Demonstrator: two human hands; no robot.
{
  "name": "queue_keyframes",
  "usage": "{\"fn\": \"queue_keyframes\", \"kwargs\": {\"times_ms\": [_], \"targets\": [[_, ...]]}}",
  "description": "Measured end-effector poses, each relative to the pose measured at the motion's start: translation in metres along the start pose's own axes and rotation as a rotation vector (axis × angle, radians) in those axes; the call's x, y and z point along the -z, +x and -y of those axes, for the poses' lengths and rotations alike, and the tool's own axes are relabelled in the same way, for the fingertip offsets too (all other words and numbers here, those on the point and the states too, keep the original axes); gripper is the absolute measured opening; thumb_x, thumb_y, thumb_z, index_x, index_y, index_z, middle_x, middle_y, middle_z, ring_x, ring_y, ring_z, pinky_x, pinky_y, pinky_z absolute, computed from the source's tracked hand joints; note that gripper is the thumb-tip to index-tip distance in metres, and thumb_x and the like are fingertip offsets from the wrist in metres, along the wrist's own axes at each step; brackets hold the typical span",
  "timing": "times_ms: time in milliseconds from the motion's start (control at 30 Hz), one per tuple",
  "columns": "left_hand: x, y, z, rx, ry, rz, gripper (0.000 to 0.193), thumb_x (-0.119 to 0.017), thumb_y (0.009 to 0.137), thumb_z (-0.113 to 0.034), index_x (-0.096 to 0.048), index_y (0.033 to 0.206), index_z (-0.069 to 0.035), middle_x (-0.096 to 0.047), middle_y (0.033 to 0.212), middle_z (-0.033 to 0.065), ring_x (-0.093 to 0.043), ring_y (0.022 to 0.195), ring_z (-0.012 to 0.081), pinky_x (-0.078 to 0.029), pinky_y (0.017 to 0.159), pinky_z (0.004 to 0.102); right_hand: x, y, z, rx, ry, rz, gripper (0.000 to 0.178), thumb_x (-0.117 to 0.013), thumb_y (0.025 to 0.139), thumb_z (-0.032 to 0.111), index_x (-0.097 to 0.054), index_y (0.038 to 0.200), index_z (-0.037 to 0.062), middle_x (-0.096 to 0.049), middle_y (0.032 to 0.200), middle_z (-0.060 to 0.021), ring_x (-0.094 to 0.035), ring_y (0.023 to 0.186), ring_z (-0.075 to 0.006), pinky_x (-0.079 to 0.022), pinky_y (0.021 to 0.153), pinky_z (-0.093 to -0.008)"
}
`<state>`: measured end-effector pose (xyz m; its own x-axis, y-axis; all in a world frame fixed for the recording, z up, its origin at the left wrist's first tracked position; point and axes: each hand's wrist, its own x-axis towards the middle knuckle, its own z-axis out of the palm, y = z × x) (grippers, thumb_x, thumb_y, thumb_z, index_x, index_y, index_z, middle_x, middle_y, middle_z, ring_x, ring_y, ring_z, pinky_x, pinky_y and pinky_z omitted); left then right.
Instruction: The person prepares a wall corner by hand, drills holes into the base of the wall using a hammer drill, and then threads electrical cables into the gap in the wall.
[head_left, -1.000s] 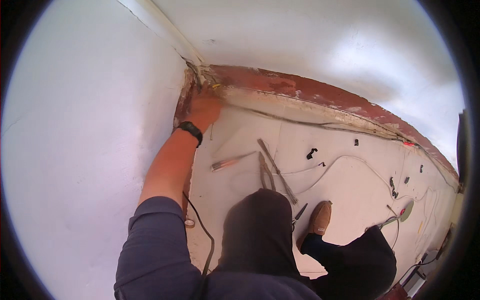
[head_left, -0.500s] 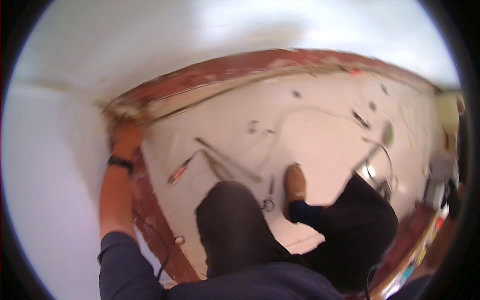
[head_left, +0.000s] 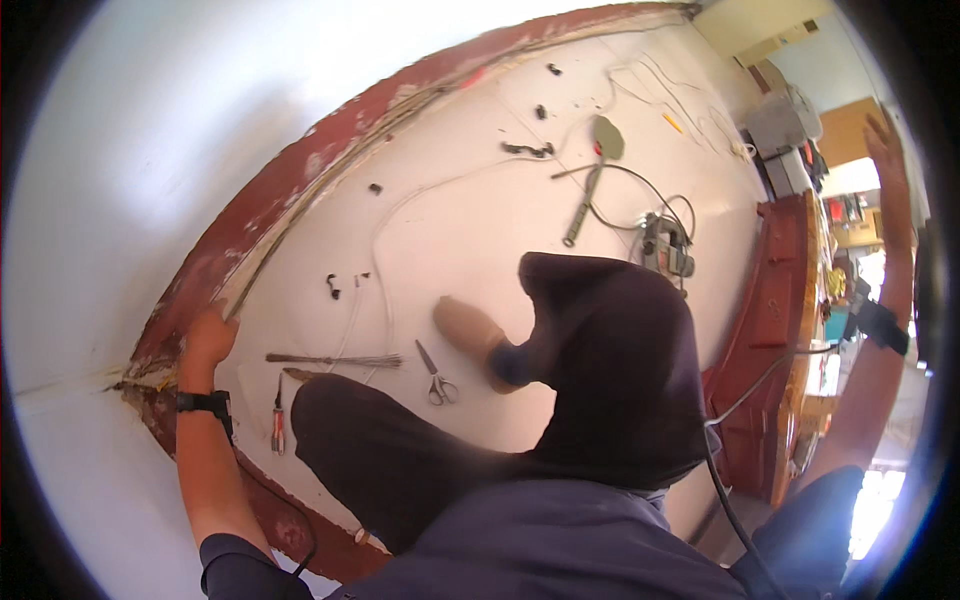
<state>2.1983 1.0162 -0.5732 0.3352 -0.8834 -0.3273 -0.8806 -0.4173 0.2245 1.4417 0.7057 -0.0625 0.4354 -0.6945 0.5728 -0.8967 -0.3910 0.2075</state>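
My left hand [head_left: 208, 338] is low at the red-brown skirting [head_left: 300, 155], close to the wall corner. Its fingers are closed on a thin dark cable [head_left: 262, 272] that runs along the foot of the wall. Far off at the right edge, my right hand [head_left: 882, 140] is raised with fingers stretched out, holding nothing I can see. On the floor by my left knee are a screwdriver-like tool [head_left: 278, 430] with a red-and-clear handle and a bundle of thin brown strands [head_left: 335, 359]. Scissors [head_left: 437, 386] lie before my shoe.
A corded power tool [head_left: 665, 245] and a long-handled green paddle-shaped thing [head_left: 608, 137] lie on the pale floor ahead right. Small black pieces [head_left: 526, 150], a pale cable [head_left: 378, 235] and a yellow stick [head_left: 673, 123] are scattered about. A red-brown wooden bench [head_left: 765, 330] borders the right side.
The view has swung to the right. My left hand has left the corner and sits further along the skirting, at the cable. My right hand and forearm have come into view.
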Motion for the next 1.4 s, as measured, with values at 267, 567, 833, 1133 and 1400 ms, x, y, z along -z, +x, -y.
{"fn": "queue_keyframes", "kwargs": {"times_ms": [267, 567, 833, 1133, 1400], "targets": [[0.013, -0.006, -0.056, -0.075, -0.019, 0.059, 0.055, -0.064, 0.085, -0.029, -0.054, 0.128, 0.004, -0.058, 0.124, 0.0270, -0.055, 0.116, 0.0412, -0.043, 0.100, 0.0446, -0.154, -0.142, -0.049, -0.560, 0.377, 0.279, 0.066, -0.069, 0.087, 0.037, -0.045, 0.139, 0.0061, -0.060, 0.127, -0.0177, -0.058, 0.115, -0.0246, -0.045, 0.097, -0.0344], [0.032, 0.031, -0.133, 0.017, 0.011, 0.265, 0.052, -0.063, 0.086, -0.026, -0.055, 0.128, 0.004, -0.059, 0.124, 0.0269, -0.057, 0.116, 0.0403, -0.044, 0.099, 0.0432, -0.297, -0.339, -0.070, -0.915, 0.347, 0.869, 0.062, -0.069, 0.082, 0.040, -0.057, 0.127, -0.0009, -0.066, 0.112, -0.0212, -0.063, 0.107, -0.0300, -0.049, 0.091, -0.0365], [0.025, 0.104, -0.220, -0.100, -0.021, 0.254, 0.053, -0.066, 0.085, -0.019, -0.052, 0.130, 0.005, -0.061, 0.123, 0.0272, -0.058, 0.116, 0.0384, -0.044, 0.100, 0.0407, -0.386, -0.398, -0.062, -0.804, 0.322, 1.013, 0.061, -0.068, 0.081, 0.039, -0.057, 0.128, 0.0030, -0.061, 0.123, -0.0213, -0.057, 0.116, -0.0349, -0.044, 0.099, -0.0398], [0.014, 0.139, -0.281, -0.132, -0.077, 0.303, 0.052, -0.066, 0.086, -0.018, -0.052, 0.131, 0.002, -0.061, 0.122, 0.0265, -0.061, 0.114, 0.0362, -0.047, 0.097, 0.0404, -0.449, -0.381, -0.049, -0.923, 0.261, 0.928, 0.059, -0.068, 0.081, 0.042, -0.059, 0.125, 0.0036, -0.059, 0.126, -0.0209, -0.055, 0.119, -0.0338, -0.044, 0.099, -0.0416], [-0.001, 0.147, -0.331, -0.151, -0.114, 0.372, 0.054, -0.065, 0.086, -0.018, -0.049, 0.134, 0.002, -0.061, 0.123, 0.0263, -0.060, 0.115, 0.0364, -0.047, 0.097, 0.0401, -0.516, -0.409, 0.001, -1.414, 0.643, 0.869, 0.045, -0.064, 0.089, 0.031, -0.060, 0.117, -0.0041, -0.067, 0.088, -0.0176, -0.069, 0.063, -0.0229, -0.052, 0.053, -0.0303]]}}
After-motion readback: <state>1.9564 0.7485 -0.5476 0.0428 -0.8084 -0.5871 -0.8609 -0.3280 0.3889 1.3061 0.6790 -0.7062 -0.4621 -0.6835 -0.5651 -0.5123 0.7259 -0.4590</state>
